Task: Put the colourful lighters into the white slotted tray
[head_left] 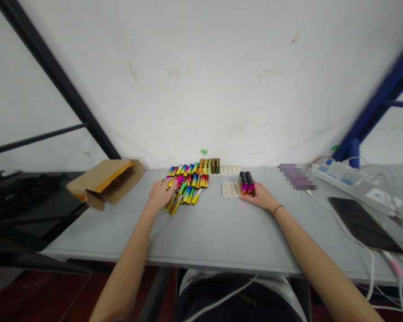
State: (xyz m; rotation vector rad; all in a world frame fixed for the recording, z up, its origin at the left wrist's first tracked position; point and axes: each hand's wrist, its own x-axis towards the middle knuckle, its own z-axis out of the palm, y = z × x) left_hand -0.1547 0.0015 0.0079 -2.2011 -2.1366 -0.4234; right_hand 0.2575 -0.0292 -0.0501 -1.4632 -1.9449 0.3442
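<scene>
Head cam on me faces forward and down, close over the grey table (228, 241), with my left hand (160, 194) and right hand (259, 197) in frame.

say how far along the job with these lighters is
Done: a block of lighters stands upright on a white tray. In hand: the right hand touches that block, and the left hand rests on loose lighters. Left: those loose ones, a standing back row, and a second white tray.

Left hand (160, 194) touches rainbow lighters (191, 181); right hand (260, 197) touches upright lighters (246, 184).
</scene>
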